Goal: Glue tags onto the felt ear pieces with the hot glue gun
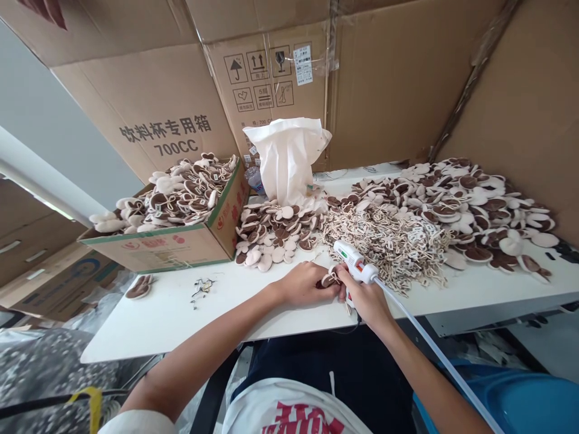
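My left hand [310, 283] is closed around a small brown-and-white plush piece [329, 278] close to the table's front edge. In my right hand [367, 301] is a white hot glue gun [349, 253], its nozzle hidden; a long pale glue stick [429, 337] runs out of its back end. The fingers of both hands meet at the plush piece. Just beyond them lies a heap of cream cord loops [389, 247]. To its left is a pile of brown-and-white plush pieces [275, 232].
An open carton [172, 250] filled with plush pieces stands at the left. A larger plush heap [479, 205] covers the right side. A white plastic bag [289, 157] stands at the back before cardboard walls [384, 84]. One finished-looking piece [139, 287] and scraps [202, 288] lie at left.
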`<state>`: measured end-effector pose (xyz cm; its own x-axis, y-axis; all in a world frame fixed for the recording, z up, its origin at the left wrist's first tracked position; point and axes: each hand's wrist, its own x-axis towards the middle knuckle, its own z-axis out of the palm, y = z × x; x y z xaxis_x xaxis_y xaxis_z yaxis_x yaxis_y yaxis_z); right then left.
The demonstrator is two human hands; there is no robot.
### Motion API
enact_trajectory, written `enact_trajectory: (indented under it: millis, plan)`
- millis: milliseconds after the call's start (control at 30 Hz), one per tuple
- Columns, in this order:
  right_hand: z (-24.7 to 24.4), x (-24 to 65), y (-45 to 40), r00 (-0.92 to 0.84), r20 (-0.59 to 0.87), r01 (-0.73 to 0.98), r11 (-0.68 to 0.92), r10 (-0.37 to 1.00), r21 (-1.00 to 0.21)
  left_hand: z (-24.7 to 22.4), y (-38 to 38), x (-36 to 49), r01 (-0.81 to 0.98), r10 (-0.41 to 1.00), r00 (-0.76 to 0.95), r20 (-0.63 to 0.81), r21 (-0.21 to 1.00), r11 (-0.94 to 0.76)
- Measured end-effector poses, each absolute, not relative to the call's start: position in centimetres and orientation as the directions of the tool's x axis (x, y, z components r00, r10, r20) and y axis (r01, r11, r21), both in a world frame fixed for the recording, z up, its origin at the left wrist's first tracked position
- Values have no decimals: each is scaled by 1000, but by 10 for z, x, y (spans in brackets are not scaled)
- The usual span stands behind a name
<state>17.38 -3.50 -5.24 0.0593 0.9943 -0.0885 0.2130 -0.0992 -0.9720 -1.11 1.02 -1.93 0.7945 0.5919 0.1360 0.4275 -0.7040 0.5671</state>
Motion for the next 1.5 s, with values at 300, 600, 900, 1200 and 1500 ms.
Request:
enact_trajectory:
  millis: [300,600,900,1200,1500]
  plan:
    - [-48,174,-36,72,-120,234,-134,990,-963,-20,11,-11,443,599,791,125,559,-702]
    - [-51,175,-35,58,-94,245,-105,994,-964,-18,10,-11,428,591,796,128,570,-701]
    - [-49,175,-35,64,-105,204,-116,992,-972,-19,10,-11,420,584,801,134,568,-707]
    - [-52,177,-34,54,-84,245,-95,995,-965,-21,11,-10,440,595,794,122,560,-702]
    - [-53,178,-35,68,-73,250,-88,995,-964,-23,12,-8,443,605,784,141,556,-704]
